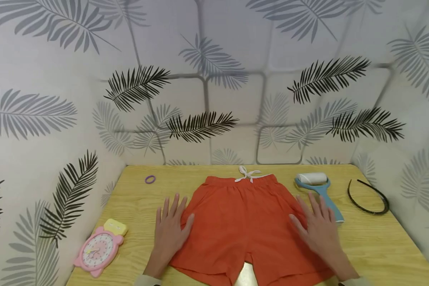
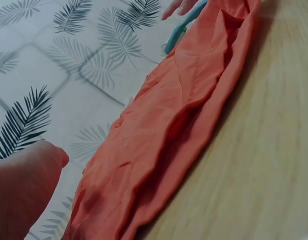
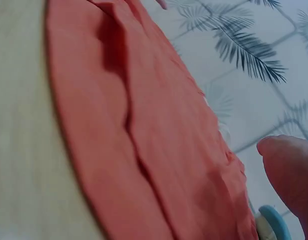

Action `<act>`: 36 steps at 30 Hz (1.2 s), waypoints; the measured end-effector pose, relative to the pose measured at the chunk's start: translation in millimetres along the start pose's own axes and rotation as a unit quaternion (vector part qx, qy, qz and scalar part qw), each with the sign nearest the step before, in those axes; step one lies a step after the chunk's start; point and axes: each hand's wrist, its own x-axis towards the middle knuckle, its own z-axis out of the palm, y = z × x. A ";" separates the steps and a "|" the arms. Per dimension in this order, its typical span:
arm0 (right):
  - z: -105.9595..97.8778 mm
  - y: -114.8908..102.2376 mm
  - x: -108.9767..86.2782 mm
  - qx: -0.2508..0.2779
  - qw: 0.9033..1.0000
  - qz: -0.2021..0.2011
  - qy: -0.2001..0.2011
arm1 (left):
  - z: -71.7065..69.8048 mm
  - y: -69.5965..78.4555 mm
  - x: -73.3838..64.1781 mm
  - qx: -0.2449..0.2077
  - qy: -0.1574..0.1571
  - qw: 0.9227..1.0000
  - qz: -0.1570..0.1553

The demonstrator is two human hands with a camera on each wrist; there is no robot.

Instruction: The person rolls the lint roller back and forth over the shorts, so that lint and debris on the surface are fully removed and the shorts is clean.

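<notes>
Head view: both hands (image 1: 171, 231), fingers spread, hold nothing, palms down at the red shorts' (image 1: 236, 222) sides.

Shorts (image 1: 243, 222): plain orange-red; coral in both wrist views. Drawstring (image 1: 249, 175): white. Table (image 1: 382, 250): pale yellow, wood grain; duller in right wrist view. Wall (image 1: 232, 51): whitish, printed with grey and black fronds over grey rounded-rectangle outlines; bluish cast toward top. Clock (image 1: 99, 250): pink frame, white dial, pink centre, dark markings. Block (image 1: 116, 227): yellow. Ring (image 1: 146, 181): purple. Roller (image 1: 321, 190): blue handle, white roll. Headband (image 1: 385, 205): black. Sleeves (image 1: 147, 280): pale grey.
</notes>
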 end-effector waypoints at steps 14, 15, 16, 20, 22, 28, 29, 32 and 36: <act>-6.8 74.9 30.7 0.011 0.992 0.118 0.037 | -8.0 6.5 -53.7 -0.035 -0.050 0.998 -0.027; -7.3 78.3 33.6 0.011 0.992 0.125 0.030 | -8.1 7.3 -58.3 -0.038 -0.053 0.997 -0.032; -8.2 81.5 36.6 0.013 0.991 0.131 0.017 | -7.9 7.8 -62.5 -0.038 -0.055 0.997 -0.036; -12.2 89.5 46.9 0.069 0.979 0.177 -0.073 | -7.0 9.3 -74.8 -0.025 -0.069 0.996 -0.058; -13.2 92.1 51.1 0.100 0.969 0.197 -0.113 | -6.6 10.4 -79.5 -0.013 -0.075 0.995 -0.067; -13.6 88.0 60.5 0.132 0.961 0.201 -0.136 | -4.2 12.1 -95.1 0.020 -0.106 0.988 -0.111; -14.6 84.4 61.6 0.139 0.962 0.196 -0.132 | -4.1 11.8 -96.8 0.019 -0.112 0.986 -0.121; -19.2 67.7 64.8 0.169 0.964 0.170 -0.118 | -3.9 10.0 -99.3 0.015 -0.120 0.982 -0.144; -25.1 32.8 71.7 0.200 0.970 0.092 -0.107 | -2.6 5.7 -100.0 0.021 -0.125 0.978 -0.163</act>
